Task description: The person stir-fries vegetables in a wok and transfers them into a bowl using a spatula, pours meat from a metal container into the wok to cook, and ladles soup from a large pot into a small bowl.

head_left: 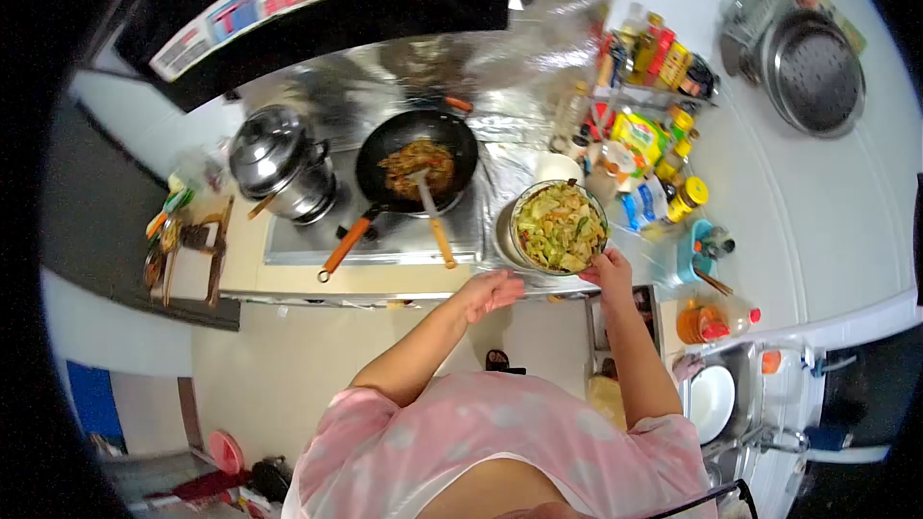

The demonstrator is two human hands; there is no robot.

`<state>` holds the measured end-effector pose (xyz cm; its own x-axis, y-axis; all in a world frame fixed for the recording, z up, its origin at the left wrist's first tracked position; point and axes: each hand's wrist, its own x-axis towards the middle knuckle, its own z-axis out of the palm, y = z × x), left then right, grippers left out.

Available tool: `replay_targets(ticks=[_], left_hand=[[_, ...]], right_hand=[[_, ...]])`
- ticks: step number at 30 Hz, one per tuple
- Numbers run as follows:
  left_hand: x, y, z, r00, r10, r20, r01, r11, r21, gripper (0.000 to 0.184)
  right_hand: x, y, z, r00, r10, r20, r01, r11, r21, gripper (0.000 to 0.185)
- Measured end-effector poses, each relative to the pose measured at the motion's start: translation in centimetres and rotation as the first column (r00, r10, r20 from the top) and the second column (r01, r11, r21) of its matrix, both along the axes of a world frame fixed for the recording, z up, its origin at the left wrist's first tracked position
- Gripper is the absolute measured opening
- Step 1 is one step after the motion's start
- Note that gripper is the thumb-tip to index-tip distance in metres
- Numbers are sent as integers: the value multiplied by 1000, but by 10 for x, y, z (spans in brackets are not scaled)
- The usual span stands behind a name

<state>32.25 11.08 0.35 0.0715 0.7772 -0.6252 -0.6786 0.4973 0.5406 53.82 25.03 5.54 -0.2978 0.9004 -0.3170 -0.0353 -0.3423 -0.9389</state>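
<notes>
My right hand (608, 270) is closed on the near right rim of a bowl (520, 248) heaped with cooked cabbage (560, 229). The bowl is over the counter to the right of the stove. My left hand (490, 295) has its fingers stretched out, holds nothing, and is at the counter's front edge, just left of the bowl. On the stove, a black wok (375, 156) contains browned food (415, 169). A spatula (430, 202) rests in it, its wooden handle over the near rim. The wok's orange handle (348, 246) points toward me.
Left of the wok stands a lidded steel pot (282, 163). Seasoning bottles and packets (663, 159) crowd the counter behind and right of the bowl. Farther right are an oil jug (702, 322) and a sink with a white basin (711, 404). A range hood (327, 14) hangs above the stove.
</notes>
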Motion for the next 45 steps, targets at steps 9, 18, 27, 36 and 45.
replay_targets(ticks=[9,18,27,36,45], left_hand=[[-154,-150,91,793,590,-151,-520,785,336,40],[-299,-384,89,625,744,-236,-683,667,296,40],[-369,-572,78,296,922,-250,-916,349,200,35],[-448,-694,32,58,950,-306,-983,108,149,31],[-594,-747,5,55,933,-355,-994,86,72,31]], right_hand=[[-195,-95,45,928,361,-95,-359,933,31,16],[-402,-286,29,771,603,-205,-624,780,-55,6],[-571,-444,4,554,805,-211,-832,541,-123,14],[-743,-556,-69,389,903,-179,-920,371,-128,14],[-895,-633,-140,498,854,-150,-843,435,-316,24]])
